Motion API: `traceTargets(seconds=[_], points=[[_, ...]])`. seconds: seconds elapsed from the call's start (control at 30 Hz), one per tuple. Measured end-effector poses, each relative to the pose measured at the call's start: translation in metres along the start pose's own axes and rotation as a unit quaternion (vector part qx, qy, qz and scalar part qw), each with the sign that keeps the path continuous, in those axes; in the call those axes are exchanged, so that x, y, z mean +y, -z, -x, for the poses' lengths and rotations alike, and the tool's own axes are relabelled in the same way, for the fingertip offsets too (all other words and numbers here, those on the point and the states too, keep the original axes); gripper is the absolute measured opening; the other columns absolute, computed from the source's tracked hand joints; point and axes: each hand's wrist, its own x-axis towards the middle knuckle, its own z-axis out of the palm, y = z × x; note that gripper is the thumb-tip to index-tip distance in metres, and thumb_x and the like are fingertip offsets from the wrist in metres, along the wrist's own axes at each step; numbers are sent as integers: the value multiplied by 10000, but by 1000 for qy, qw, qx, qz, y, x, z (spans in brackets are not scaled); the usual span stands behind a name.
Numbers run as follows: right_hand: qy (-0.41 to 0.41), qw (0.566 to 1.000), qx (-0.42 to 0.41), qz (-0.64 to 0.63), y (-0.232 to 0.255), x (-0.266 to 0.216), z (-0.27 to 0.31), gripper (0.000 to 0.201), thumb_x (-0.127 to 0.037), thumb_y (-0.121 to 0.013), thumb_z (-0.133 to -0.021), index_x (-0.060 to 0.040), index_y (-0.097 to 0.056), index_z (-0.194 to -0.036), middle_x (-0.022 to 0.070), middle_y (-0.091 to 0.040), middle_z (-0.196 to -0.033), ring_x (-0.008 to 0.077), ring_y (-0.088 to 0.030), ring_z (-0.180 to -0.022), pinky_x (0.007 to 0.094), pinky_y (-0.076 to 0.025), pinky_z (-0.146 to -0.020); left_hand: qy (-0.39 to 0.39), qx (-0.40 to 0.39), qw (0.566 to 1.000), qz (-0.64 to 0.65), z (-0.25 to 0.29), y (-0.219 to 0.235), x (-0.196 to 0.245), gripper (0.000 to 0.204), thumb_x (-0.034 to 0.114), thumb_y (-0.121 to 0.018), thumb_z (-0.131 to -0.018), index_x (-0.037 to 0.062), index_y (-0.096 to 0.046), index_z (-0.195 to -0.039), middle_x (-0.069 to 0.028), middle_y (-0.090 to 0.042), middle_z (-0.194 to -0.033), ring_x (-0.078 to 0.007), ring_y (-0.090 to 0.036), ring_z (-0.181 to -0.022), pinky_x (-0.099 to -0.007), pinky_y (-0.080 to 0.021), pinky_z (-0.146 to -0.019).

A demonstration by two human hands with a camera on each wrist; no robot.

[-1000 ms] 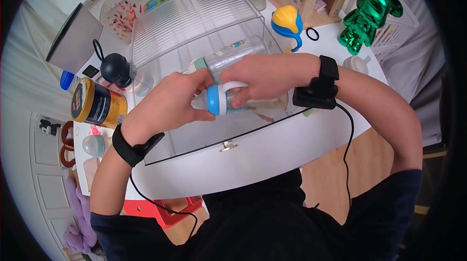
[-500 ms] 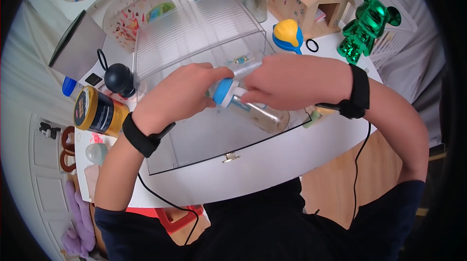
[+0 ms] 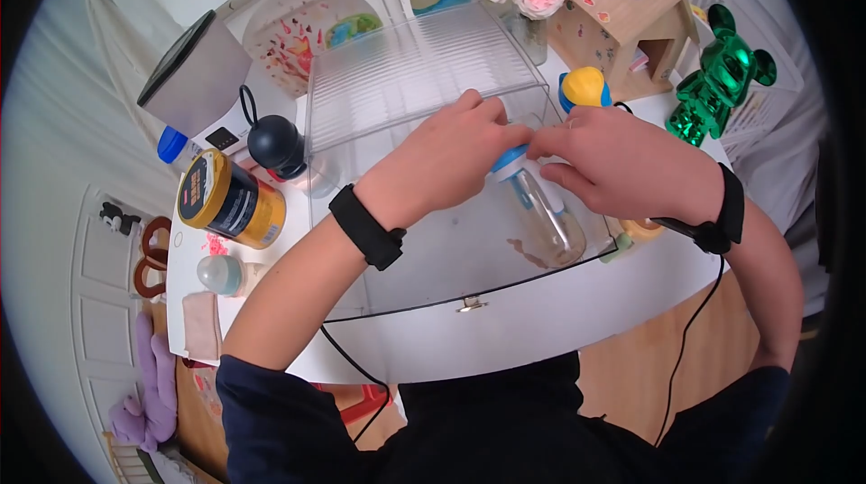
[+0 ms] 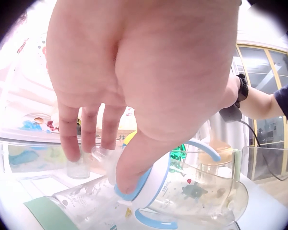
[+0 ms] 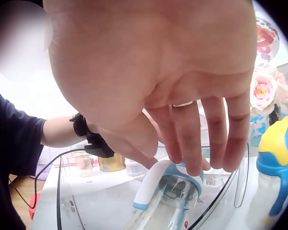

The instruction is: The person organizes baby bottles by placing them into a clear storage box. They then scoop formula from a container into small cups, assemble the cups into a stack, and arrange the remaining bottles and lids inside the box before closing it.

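Observation:
A clear baby bottle [image 3: 552, 227] with a blue-and-white collar and two handles lies tilted in a transparent box [image 3: 406, 258], its base toward the front right corner. My left hand [image 3: 456, 159] holds it at the collar, thumb on the blue ring [image 4: 129, 187] and fingers beyond the teat. From the other side my right hand [image 3: 622, 159] pinches the collar by the white handle [image 5: 151, 187], thumb on one side and fingertips on the other. Beside it in the left wrist view lies a second clear bottle [image 4: 81, 201] with a green end, mostly hidden from the head view.
The box's ribbed lid [image 3: 424, 60] stands raised behind. Left are a yellow-lidded tub [image 3: 230, 200], a dark round-topped bottle [image 3: 275, 146] and a small baby bottle [image 3: 221, 275]. Right are a yellow-and-blue cup [image 3: 585, 87], a wooden house [image 3: 622, 15] and a green bear figure [image 3: 717, 78].
The bottle has swung from lying sideways to pointing its base toward the box's front right. My right hand has shifted from beside the handle up to the collar, close to my left fingers.

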Motion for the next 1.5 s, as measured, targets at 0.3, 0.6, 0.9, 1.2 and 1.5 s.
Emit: traceTargets(seconds=[0.3, 0.6, 0.9, 1.2, 1.5], points=[[-3, 999, 36, 13, -10, 13, 8, 193, -149, -763, -947, -8, -717, -1070, 190, -714, -785, 405, -729, -804, 512, -593, -758, -38, 12, 997, -65, -23, -8, 3, 476, -115, -691, -804, 116, -740, -1217, -44, -746, -1147, -308, -649, -1141, -400, -570, -985], [14, 993, 49, 105, -14, 17, 11, 185, -120, -825, -888, 10, -731, -981, 190, -741, -840, 392, -708, -948, 485, -607, -807, -16, 21, 998, -51, -34, -22, 8, 498, -115, -675, -821, 83, -669, -1278, -48, -760, -1142, -327, -655, -1161, -430, -579, -985], [7, 996, 59, 68, -19, 12, 6, 221, -80, -791, -894, 31, -690, -1056, 205, -732, -861, 417, -714, -898, 501, -587, -819, 58, 75, 995, 3, -6, -19, 9, 653, -30, -810, -824, 59, -541, -1412, -166, -636, -1401, -400, -679, -1159, -479, -590, -950], [86, 992, 72, -66, -30, -9, -11, 212, -23, -754, -887, 4, -666, -1078, 199, -734, -986, 406, -724, -943, 485, -580, -839, 96, -35, 994, 36, 46, 10, -31, 570, -8, -826, -837, 73, -623, -1363, -179, -705, -1164, -411, -706, -1089, -484, -587, -929], [185, 980, 66, 33, -31, -17, -27, 285, 23, -753, -833, -32, -652, -1094, 115, -676, -996, 343, -666, -999, 447, -573, -826, 73, -30, 997, 19, 54, 7, -45, 400, 54, -779, -925, 99, -769, -1322, -180, -752, -975, -404, -732, -927, -466, -599, -833]])
